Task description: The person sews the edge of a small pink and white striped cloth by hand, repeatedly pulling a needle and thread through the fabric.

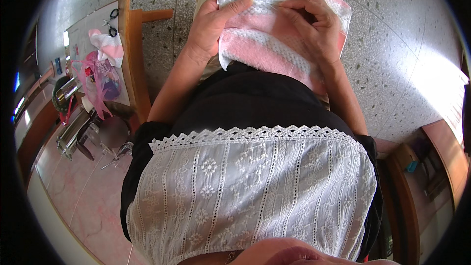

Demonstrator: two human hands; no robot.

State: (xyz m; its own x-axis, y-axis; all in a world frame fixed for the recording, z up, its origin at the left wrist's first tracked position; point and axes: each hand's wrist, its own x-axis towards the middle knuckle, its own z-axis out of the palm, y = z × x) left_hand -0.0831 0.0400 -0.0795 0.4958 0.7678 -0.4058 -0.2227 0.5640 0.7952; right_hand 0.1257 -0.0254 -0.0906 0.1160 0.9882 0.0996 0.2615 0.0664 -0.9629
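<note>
A pink and white striped towelling cloth (265, 49) lies spread over my lap. My left hand (217, 22) grips its upper left edge, thumb on top and fingers beneath. Over the upper part of the cloth, my right hand (312, 18) pinches a thin pale strand (272, 4) between thumb and forefinger. The strand runs towards my left thumb; whether it is thread alone or includes a needle is too fine to tell. A loose bit of thread (291, 69) shows lower on the cloth.
To my left is a wooden-edged table (127, 49). It bears black-handled scissors (111, 23), a crumpled pink and white cloth (107, 48) and a sheer pink bag (99, 81) with things inside. Metal-framed equipment (79, 132) stands nearer me. Wooden furniture (401, 187) is at right.
</note>
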